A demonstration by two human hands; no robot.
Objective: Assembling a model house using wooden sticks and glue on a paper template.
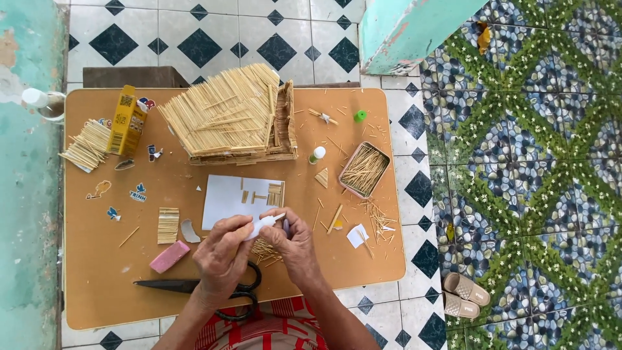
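Glue bottle: a small white glue bottle (264, 224) is held over the near middle of the desk (97, 285), its nozzle pointing right and away.
Hands: the left hand (223, 256) is closed around the bottle's body; the right hand (297, 245) is curled with its fingertips at the nozzle end. Whether anything more is pinched there cannot be told.
Sticks beneath: a small fan of toothpicks (264, 249) lies just under the hands.
White sheet: a white sheet (223, 198) just beyond the hands carries a few short glued stick panels (275, 194), judged only begun.
Model house: a toothpick house (233, 116) stands at the far middle, its roof fully covered, so the main build is judged largely done.
Loose panel: a small flat stick panel (168, 225) lies to the left, unattached.
Supplies: a tin of toothpicks (365, 170) sits to the right, a loose bundle (87, 144) and a yellow box (127, 121) to the far left; plenty of stock is left.
Tools: black scissors (194, 286) and a pink eraser (170, 256) lie near the left wrist.
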